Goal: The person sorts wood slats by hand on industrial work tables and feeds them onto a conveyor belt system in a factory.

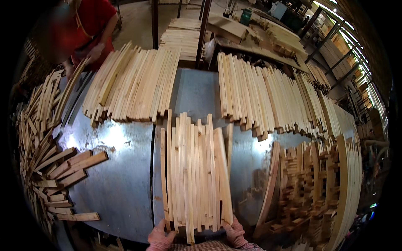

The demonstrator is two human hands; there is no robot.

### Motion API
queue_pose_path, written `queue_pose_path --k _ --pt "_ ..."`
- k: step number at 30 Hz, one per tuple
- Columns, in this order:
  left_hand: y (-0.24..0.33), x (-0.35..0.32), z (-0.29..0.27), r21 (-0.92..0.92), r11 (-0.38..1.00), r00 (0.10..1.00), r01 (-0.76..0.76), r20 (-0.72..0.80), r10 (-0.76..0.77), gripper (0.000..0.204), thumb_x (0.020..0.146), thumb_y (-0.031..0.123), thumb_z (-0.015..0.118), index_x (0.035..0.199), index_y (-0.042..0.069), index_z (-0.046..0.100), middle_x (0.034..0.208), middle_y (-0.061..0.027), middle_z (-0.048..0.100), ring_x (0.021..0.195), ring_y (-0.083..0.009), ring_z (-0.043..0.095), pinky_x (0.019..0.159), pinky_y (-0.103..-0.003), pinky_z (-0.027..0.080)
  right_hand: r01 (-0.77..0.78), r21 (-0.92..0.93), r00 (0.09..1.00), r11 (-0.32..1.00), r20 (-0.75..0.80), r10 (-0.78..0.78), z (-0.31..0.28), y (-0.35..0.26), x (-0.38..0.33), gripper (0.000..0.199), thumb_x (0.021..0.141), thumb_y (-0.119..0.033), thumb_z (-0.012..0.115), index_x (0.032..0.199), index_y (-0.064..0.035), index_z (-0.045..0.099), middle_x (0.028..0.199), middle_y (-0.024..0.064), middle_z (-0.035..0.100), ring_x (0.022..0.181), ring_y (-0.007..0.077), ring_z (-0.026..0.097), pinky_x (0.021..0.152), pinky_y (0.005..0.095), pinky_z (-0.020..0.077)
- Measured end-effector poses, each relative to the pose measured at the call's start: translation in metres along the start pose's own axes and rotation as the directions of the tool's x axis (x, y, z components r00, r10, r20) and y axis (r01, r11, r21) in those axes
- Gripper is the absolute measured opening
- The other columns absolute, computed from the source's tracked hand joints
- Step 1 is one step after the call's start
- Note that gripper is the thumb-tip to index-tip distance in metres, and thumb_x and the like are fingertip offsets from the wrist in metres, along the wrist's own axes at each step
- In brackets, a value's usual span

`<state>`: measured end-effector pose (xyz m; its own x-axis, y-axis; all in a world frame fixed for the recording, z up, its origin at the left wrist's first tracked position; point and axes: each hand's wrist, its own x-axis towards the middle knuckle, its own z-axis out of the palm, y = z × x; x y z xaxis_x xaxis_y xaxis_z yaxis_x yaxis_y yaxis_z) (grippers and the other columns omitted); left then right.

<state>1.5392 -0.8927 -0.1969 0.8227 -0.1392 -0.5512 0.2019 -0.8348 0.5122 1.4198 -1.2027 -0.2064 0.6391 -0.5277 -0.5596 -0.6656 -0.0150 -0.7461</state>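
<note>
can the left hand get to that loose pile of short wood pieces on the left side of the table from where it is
Probably yes, once free. The left hand grips the slat bundle, and only bare metal table lies between it and the short pieces.

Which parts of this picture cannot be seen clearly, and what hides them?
- Left hand and right hand: wrists cut off by the lower edge; fingertips hidden behind the bundle of wooden slats, so their grip underneath is unseen.
- Metal table: its near edge is hidden by the bundle.
- Person in red: upper part blurred and cut by the fisheye rim.
- Stacked offcuts: lower part lost in shadow.
</note>
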Motion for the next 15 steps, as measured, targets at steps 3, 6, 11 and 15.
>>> queue_pose_path --k 3,6,11,15 --pt "0.001 0.027 -0.045 0.047 0.972 0.973 -0.23 -0.011 0.231 0.066 0.082 0.041 0.075 0.138 0.009 0.058 0.134 -0.0215 0.061 0.124 -0.0388 0.058 0.105 -0.048 0.046 0.103 -0.024 0.986 0.994 -0.126 -0.105 -0.011 0.032 0.01 0.054 0.094 -0.027 0.065 0.142 -0.0042 0.054 0.121 0.0141 0.066 0.1 0.025 0.064 0.088 0.0372 0.0523" --pt "0.028 0.085 -0.071 0.177 0.915 0.904 -0.363 -0.172 0.392 0.066 0.086 0.041 0.072 0.14 0.006 0.056 0.149 -0.0219 0.049 0.134 -0.0424 0.05 0.108 -0.049 0.045 0.043 -0.233 0.97 0.972 -0.222 -0.096 -0.034 0.018 0.039 0.065 0.093 -0.042 0.063 0.146 -0.0067 0.05 0.138 0.021 0.058 0.109 0.0379 0.065 0.093 0.0475 0.0532" --pt "0.057 0.165 -0.064 0.376 0.892 0.935 -0.249 -0.148 0.323 0.078 0.091 0.055 0.061 0.147 0.002 0.048 0.163 -0.0222 0.029 0.153 -0.0433 0.019 0.125 -0.048 0.022 0.087 -0.859 0.996 0.505 0.088 -0.023 -0.029 -0.041 0.066 0.075 0.093 -0.063 0.053 0.149 -0.0132 0.049 0.143 0.0165 0.053 0.124 0.0365 0.059 0.102 0.047 0.0492" --pt "0.072 0.178 -0.037 0.344 0.907 0.949 -0.242 -0.112 0.296 0.085 0.089 0.058 0.061 0.152 0.004 0.042 0.167 -0.0185 0.022 0.156 -0.0392 0.01 0.127 -0.046 0.015 0.306 -0.785 0.952 0.539 0.25 -0.177 -0.045 -0.017 0.149 0.076 0.094 -0.07 0.048 0.147 -0.0172 0.051 0.148 0.0163 0.049 0.133 0.0368 0.052 0.105 0.0461 0.0478"
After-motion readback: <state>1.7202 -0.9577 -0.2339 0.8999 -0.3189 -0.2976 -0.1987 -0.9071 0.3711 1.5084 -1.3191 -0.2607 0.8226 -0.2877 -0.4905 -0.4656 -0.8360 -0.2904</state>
